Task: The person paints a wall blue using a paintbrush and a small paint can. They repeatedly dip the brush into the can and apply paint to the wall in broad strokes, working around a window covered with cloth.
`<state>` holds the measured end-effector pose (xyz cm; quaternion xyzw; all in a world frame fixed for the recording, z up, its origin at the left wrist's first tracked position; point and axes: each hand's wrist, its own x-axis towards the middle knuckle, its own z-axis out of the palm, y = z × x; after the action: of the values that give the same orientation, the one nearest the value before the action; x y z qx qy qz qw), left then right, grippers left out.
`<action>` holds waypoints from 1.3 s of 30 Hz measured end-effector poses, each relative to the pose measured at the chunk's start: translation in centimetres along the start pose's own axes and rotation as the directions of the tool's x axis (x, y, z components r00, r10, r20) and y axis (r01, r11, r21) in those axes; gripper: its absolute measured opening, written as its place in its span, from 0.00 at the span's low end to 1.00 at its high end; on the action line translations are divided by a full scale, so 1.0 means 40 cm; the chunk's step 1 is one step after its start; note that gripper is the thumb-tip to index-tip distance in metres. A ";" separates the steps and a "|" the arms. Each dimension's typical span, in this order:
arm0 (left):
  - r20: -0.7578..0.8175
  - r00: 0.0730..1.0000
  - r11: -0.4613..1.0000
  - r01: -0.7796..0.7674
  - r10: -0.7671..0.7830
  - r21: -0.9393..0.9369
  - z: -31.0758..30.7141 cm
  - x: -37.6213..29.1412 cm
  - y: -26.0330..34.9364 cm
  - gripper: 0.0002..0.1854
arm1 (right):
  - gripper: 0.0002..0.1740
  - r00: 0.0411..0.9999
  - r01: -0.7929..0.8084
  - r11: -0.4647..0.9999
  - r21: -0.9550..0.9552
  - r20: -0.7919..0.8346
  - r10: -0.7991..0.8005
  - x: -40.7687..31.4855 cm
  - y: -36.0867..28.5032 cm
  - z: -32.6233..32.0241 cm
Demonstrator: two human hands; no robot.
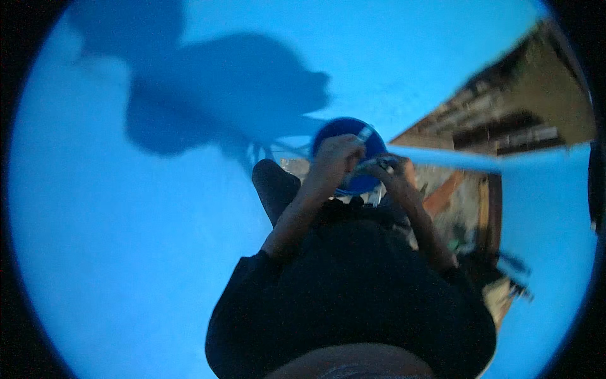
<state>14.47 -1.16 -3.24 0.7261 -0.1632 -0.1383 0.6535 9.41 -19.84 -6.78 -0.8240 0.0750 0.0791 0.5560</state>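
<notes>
A round dark-blue bucket or basin (348,127) sits before me, with both hands over its opening. My left hand (338,149) is closed around a short pale strip-like piece (365,133), which sticks out beyond its fingers. Close beside it, my right hand (397,171) has its fingers bent around a small object (384,164) with pale and dark parts. Blur keeps me from telling what either piece is. Between the hands, a pale greenish streak crosses the bucket's dark inside.
A bright blue wall (118,246) fills the left, with a large shadow (222,90) cast on it. On the right, an opening (502,104) shows blurred ground outside. An orange-brown piece (442,194) and a brown wooden frame (493,213) lie right of my arm.
</notes>
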 end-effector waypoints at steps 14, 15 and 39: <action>-0.077 0.932 0.933 0.344 -0.353 -0.108 0.003 -0.029 0.040 0.17 | 0.18 0.676 0.543 0.562 -0.624 -0.072 -0.733 0.018 0.041 -0.011; -0.078 0.940 0.941 0.323 -0.331 -0.106 0.001 -0.030 0.034 0.17 | 0.18 0.669 0.549 0.554 -0.626 -0.069 -0.740 0.018 0.040 -0.014; -0.143 0.931 0.902 0.274 -0.335 -0.333 0.006 -0.020 0.063 0.14 | 0.14 0.720 0.446 0.774 -0.450 -0.333 -0.609 0.006 0.014 -0.027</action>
<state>13.52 -1.28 -0.78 0.6421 0.0415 -0.1903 0.7414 9.55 -21.04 -6.96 -0.8866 -0.0517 -0.2716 0.3707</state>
